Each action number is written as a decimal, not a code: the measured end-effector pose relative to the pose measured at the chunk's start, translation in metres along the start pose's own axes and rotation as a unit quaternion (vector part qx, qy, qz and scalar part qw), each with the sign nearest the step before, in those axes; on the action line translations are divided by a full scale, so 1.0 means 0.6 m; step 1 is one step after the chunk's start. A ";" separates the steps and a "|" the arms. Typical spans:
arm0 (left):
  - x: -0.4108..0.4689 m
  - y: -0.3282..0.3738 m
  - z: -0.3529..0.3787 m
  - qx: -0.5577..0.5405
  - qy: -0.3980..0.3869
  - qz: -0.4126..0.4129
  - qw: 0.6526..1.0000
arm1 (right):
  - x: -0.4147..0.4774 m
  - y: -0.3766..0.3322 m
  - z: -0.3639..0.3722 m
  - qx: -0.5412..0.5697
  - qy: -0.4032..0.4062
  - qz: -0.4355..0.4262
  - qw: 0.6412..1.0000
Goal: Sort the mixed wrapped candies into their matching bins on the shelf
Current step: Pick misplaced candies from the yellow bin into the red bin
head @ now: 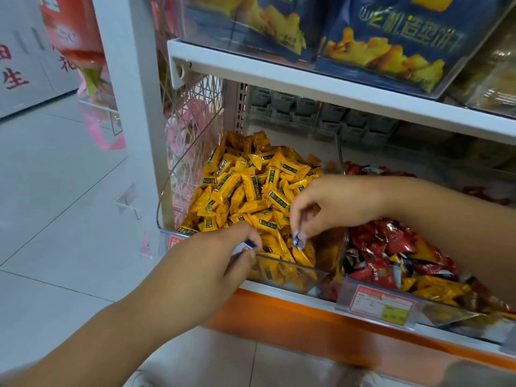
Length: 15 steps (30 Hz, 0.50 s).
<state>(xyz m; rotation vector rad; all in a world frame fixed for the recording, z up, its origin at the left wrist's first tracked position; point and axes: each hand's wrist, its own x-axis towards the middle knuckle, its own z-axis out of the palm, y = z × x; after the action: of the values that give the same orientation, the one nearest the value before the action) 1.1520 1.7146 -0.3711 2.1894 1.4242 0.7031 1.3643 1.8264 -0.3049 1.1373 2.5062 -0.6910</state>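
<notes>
Just blue candies [298,243] in both hands [335,202]

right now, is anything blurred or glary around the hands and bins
Head view: the left hand and right hand are slightly motion-blurred, so the blue candies they pinch read poorly; head view: the yellow candies are fairly sharp; head view: the clear bin wall carries reflections, and the price label is unreadable.
</notes>
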 end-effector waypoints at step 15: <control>0.024 -0.028 -0.040 0.007 0.082 -0.052 0.995 | 0.005 -0.035 0.012 0.151 0.120 -0.066 0.979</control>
<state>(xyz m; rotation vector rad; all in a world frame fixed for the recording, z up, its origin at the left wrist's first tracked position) 1.1302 1.7361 -0.3597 2.0917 1.6156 0.8531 1.3467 1.8127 -0.3060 1.2240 2.7674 -1.0582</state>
